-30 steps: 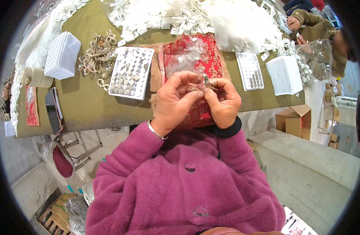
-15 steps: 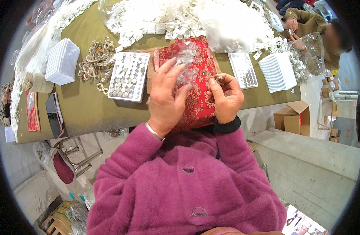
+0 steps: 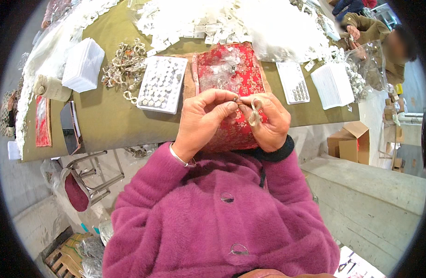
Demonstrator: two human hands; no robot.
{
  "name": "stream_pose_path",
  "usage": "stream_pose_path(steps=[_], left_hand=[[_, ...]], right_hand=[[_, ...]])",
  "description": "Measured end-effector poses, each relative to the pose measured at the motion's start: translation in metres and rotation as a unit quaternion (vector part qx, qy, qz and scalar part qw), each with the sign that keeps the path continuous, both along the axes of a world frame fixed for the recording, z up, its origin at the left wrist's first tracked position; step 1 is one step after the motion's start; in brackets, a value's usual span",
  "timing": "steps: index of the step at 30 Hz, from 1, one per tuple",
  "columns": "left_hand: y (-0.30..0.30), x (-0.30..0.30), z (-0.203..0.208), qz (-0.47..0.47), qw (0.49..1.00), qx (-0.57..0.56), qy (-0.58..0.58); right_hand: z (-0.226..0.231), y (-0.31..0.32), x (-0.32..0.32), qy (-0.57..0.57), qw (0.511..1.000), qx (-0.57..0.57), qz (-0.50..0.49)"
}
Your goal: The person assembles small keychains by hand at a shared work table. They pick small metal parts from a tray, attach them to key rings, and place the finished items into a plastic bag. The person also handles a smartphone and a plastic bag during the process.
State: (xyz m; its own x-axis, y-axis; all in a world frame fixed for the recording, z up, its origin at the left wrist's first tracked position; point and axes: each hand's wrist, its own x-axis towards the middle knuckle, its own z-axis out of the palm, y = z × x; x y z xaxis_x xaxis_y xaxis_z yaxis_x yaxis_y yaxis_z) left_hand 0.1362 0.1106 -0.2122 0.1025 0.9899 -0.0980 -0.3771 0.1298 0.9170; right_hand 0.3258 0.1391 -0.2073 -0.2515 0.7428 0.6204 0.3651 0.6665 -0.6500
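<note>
Over the red floral cloth [image 3: 233, 132], both my hands meet with their fingertips pinched close together. My right hand [image 3: 272, 121] grips a pale, shiny looped band [image 3: 254, 113], which hangs in a loop in front of its fingers. The thumb and index finger of my left hand [image 3: 201, 118] are pinched at a small dark bit beside the band; whether it is part of the band I cannot tell. Clear plastic scraps [image 3: 220, 74] lie on the cloth beyond my hands. Just left of the cloth sits a white tray [image 3: 179, 99] of round silver pieces.
A tangled pile of similar bands [image 3: 124, 65] and stacked white trays [image 3: 83, 65] are on the left. On the right stand another partly filled tray [image 3: 287, 72] and a tray stack [image 3: 333, 85]. White tags [image 3: 189, 23] heap at the back. A co-worker [image 3: 368, 30] sits far right.
My left hand has left the plastic scraps and come right to meet my right hand. The looped band now shows hanging at my right fingers. The view has shifted slightly.
</note>
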Motion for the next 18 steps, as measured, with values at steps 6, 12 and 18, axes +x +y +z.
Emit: stream_pose_path(steps=[6, 12, 18], left_hand=[[-0.02, -0.007, 0.006, 0.048, 0.982, 0.144, 0.109], [-0.03, -0.023, 0.002, 0.07, 0.964, 0.19, 0.171], [-0.037, -0.026, -0.002, 0.07, 0.965, 0.19, 0.167]], right_hand=[[0.006, -0.019, 0.0, 0.076, 0.98, -0.172, 0.062], [0.012, -0.031, -0.021, 0.244, 0.888, -0.378, 0.099], [0.021, -0.018, -0.012, -0.032, 0.988, -0.099, 0.113]])
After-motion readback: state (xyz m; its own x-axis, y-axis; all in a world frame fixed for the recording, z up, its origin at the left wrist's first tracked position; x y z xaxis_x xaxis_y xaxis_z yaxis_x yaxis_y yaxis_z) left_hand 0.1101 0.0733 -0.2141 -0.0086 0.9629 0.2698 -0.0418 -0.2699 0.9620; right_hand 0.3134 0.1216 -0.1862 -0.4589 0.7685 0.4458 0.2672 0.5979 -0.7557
